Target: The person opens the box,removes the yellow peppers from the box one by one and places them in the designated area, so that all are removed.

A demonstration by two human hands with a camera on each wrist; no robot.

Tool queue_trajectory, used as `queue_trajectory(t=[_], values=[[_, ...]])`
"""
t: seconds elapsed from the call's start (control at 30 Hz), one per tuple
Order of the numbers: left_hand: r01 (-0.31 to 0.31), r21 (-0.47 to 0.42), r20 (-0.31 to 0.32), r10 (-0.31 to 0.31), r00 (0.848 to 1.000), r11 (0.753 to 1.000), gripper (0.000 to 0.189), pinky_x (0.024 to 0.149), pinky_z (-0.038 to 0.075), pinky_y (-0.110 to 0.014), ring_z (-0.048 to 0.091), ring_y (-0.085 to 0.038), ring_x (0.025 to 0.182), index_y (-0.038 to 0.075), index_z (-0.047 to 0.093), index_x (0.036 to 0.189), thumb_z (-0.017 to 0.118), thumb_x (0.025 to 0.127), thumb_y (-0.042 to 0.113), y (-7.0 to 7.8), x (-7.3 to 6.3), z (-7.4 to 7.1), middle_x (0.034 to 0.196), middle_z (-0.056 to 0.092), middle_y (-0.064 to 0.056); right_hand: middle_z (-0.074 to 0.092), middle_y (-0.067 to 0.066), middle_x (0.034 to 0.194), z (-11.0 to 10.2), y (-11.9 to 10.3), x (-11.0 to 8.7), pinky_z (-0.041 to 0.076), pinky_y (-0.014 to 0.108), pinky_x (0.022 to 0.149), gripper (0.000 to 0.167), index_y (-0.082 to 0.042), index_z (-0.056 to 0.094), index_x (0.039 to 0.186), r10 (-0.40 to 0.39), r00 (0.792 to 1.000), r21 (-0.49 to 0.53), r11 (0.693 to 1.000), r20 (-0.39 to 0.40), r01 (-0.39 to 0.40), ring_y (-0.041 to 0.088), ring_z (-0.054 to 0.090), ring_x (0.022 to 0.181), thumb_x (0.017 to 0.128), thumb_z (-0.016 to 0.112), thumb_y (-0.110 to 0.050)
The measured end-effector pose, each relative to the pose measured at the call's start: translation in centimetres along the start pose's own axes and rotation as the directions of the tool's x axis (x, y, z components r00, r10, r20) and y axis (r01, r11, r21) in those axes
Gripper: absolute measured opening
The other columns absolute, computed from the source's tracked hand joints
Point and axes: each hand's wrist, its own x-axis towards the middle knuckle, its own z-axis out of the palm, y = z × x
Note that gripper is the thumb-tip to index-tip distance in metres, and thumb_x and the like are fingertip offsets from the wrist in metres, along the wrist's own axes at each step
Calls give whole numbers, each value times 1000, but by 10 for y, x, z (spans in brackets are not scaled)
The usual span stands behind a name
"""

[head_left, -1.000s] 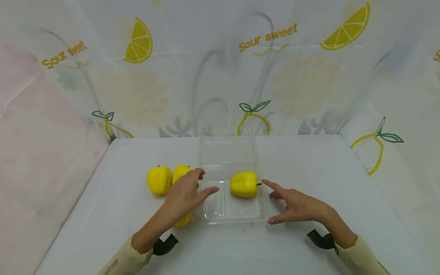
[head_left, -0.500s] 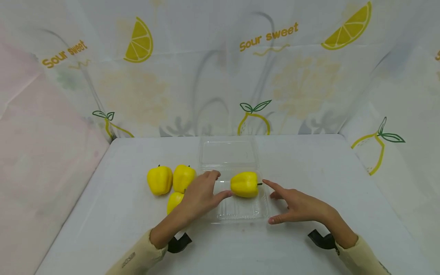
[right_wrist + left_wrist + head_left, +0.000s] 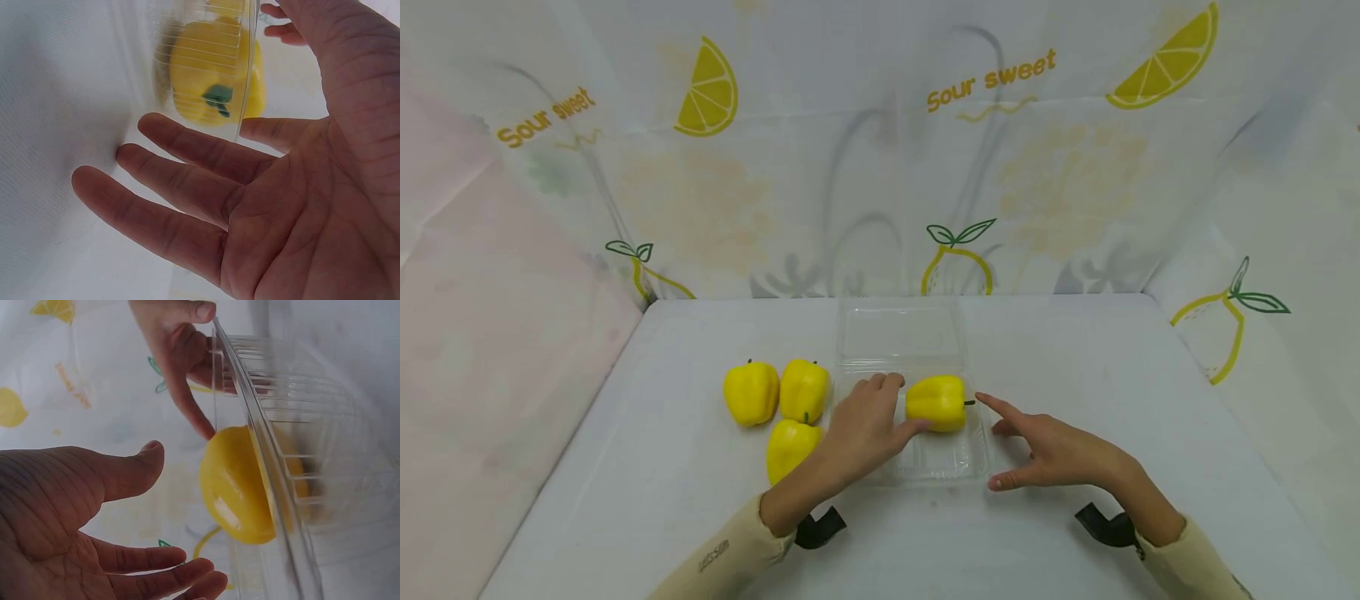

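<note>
A yellow bell pepper lies on its side in the clear plastic clamshell box, its green stem towards the right. My left hand hovers over the box's left part, thumb and fingers spread on the near side of that pepper. The left wrist view shows a gap between this hand and the pepper. Beside the box's right wall is my right hand, fingers extended and holding nothing. In the right wrist view the pepper shows through the clear wall, close to the fingers.
Three more yellow bell peppers stand left of the box: one at the far left, one beside it, and a nearer one partly behind my left forearm. The open lid lies flat behind the box on the white table.
My left hand has moved right, from over the loose peppers to beside the pepper in the box, uncovering the nearer loose pepper. The right hand has stayed in place.
</note>
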Motion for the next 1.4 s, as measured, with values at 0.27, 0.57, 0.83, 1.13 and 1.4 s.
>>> queue_trajectory(t=[0.27,0.57,0.83,1.13,1.4], values=[[45,-20,51,-44,998,999,64,84,52,-41,56,-26,101,2,55,129,74,86,46,10,8,8,121,59,-12,62,11,127,0,1,-1,47,51,95,109,-18,16,157,1,1000,2,1000,-3,-1,28,59,118,77,74,-63],[49,-28,57,-47,997,998,63,81,49,-38,52,-24,95,2,55,126,76,85,45,15,14,16,119,57,-11,62,11,126,0,0,-1,47,50,94,109,-17,16,157,-8,1000,6,1000,-4,8,27,59,117,77,74,-62],[43,-17,88,-41,995,999,63,80,48,-36,49,-23,95,4,52,129,76,86,44,17,22,19,120,55,-10,63,9,124,-1,0,-1,48,49,92,108,-17,17,157,-12,1000,1,1000,-3,12,26,60,114,78,73,-62],[50,0,133,-49,990,999,67,84,50,-40,52,-27,100,4,48,134,76,86,42,18,26,25,129,54,-13,63,8,123,1,2,-1,48,49,92,108,-18,16,158,-20,1000,-2,1000,-9,20,26,60,113,77,73,-63],[50,38,135,-55,989,998,66,78,50,-36,50,-26,94,6,50,133,79,84,39,20,28,25,122,53,-12,63,8,123,1,2,-1,48,49,93,108,-18,16,157,-23,1000,-6,1000,-11,23,25,60,114,78,72,-64]])
